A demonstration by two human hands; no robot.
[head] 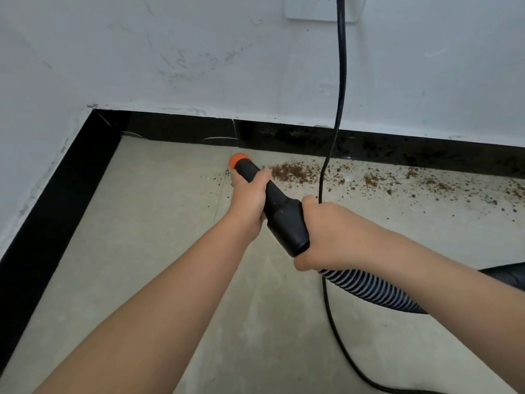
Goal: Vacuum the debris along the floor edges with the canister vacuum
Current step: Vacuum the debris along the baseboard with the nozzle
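Both hands hold the black vacuum nozzle (279,207), which points away from me toward the wall. My left hand (250,194) grips its narrow front part, just behind the orange tip (237,160). My right hand (326,231) grips the wide rear end, where the ribbed grey hose (366,290) joins and runs off to the right. The orange tip sits low over the floor near the black baseboard (181,127). Brown debris (295,173) lies in a band along the baseboard, starting just right of the tip and spreading to the right edge.
A black power cord (339,109) hangs from a white wall socket (321,9), passes in front of the debris and trails across the floor to the lower right. The room corner is at the left, with white walls and grey floor tiles (159,223). A dark vacuum part (508,273) shows at the right edge.
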